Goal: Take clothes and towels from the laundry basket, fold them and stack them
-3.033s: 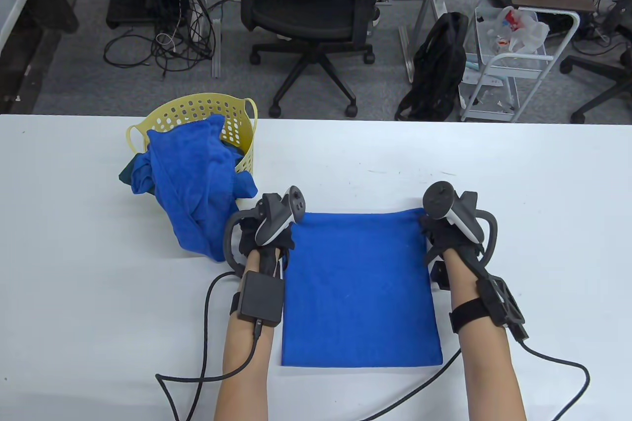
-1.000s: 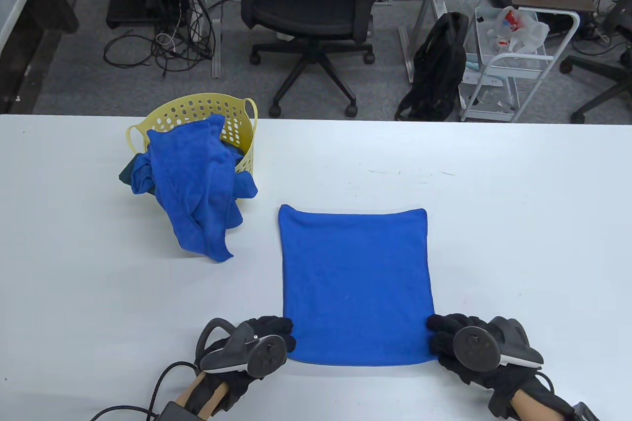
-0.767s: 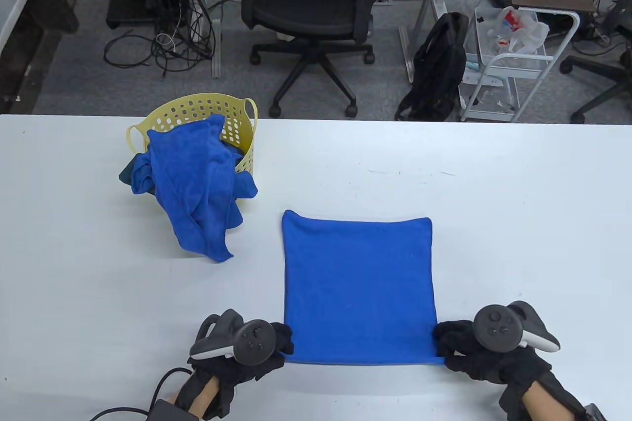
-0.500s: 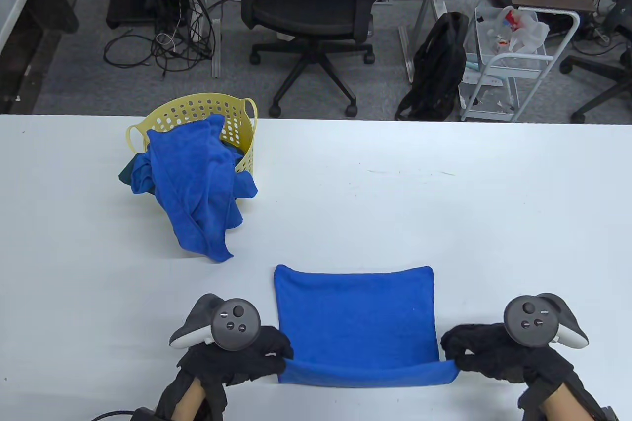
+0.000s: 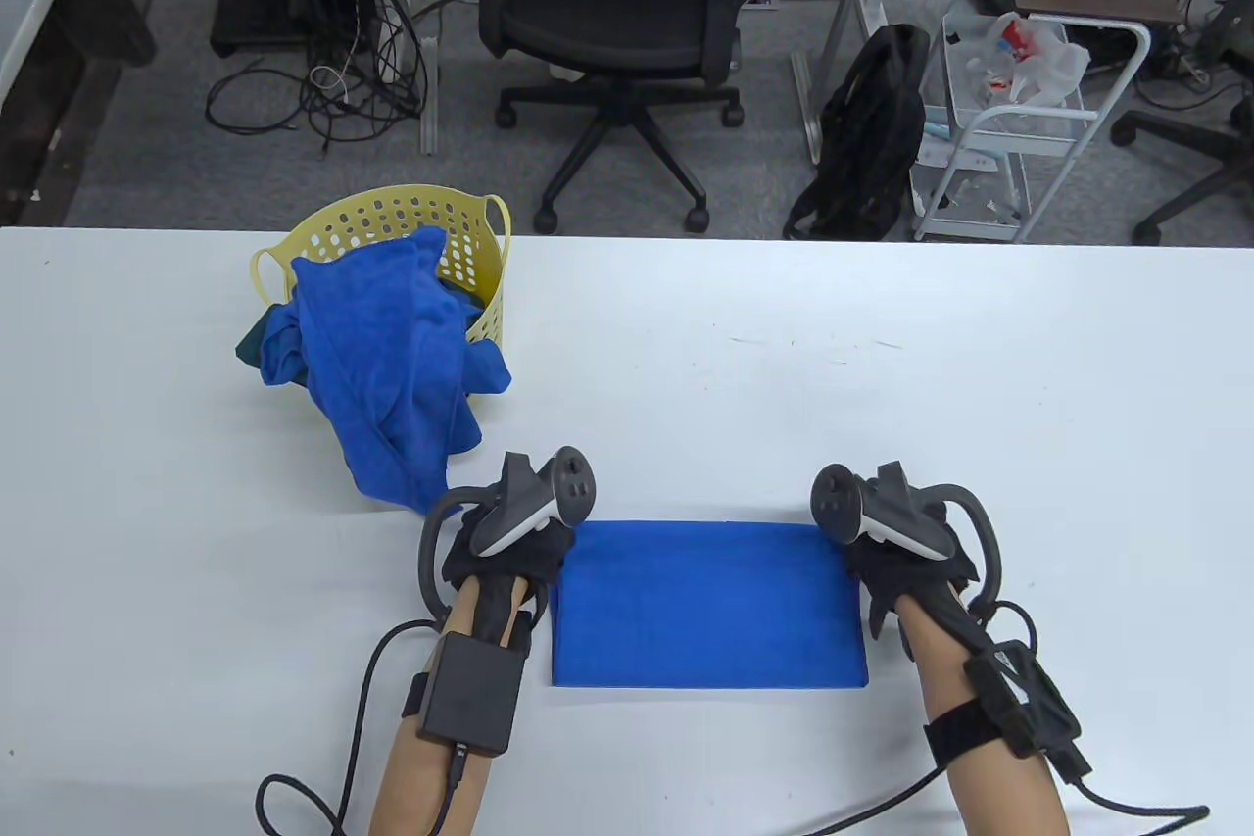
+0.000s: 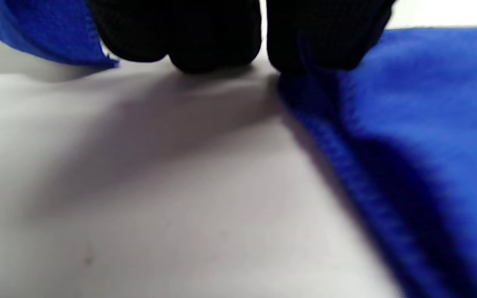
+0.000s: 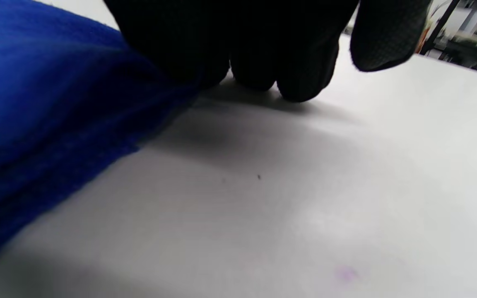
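A blue towel [image 5: 707, 603] lies folded in half near the table's front edge, its fold on the side closest to me. My left hand [image 5: 549, 542] sits at its far left corner and my right hand [image 5: 857, 554] at its far right corner. The trackers hide the fingers from above. In the left wrist view curled fingers [image 6: 218, 37] come down on the table at the towel's [image 6: 420, 124] corner. The right wrist view shows curled fingers [image 7: 263, 54] on the towel's [image 7: 35, 103] edge. Each hand appears to pinch its corner.
A yellow perforated basket [image 5: 392, 214] stands at the back left. A crumpled blue towel [image 5: 392, 366] spills out of it onto the table, ending just left of my left hand. Something dark green [image 5: 250, 341] pokes out beside it. Cables trail from both forearms.
Both hands pinched the towel's near corners, lifted them and carried them forward onto the far edge. The towel went from a tall rectangle to half that depth.
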`<act>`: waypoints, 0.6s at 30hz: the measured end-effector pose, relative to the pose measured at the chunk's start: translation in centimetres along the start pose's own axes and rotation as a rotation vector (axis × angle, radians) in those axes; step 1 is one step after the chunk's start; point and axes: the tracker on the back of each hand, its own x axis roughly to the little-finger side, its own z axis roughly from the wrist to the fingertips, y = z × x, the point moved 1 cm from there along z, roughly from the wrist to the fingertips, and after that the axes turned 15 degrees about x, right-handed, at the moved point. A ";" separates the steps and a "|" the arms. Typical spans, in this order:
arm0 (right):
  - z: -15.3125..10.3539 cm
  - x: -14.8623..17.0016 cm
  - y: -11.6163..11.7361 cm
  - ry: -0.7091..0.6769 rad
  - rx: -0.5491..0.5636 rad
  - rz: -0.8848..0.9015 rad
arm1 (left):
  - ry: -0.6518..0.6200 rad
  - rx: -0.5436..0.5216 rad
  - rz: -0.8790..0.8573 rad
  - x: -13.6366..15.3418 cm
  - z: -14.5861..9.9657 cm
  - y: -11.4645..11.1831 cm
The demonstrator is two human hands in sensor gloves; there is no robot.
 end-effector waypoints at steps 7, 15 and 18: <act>-1.0 1.0 0.2 0.178 0.033 -0.061 | 0.065 -0.137 0.020 -0.1 -0.4 -1.1; -4.5 1.0 -1.2 0.289 -0.284 0.329 | -0.155 -0.177 -0.093 1.9 -6.7 -1.7; -5.1 -1.4 -0.5 0.338 -0.120 0.158 | -0.176 -0.265 -0.058 2.4 -9.2 -2.6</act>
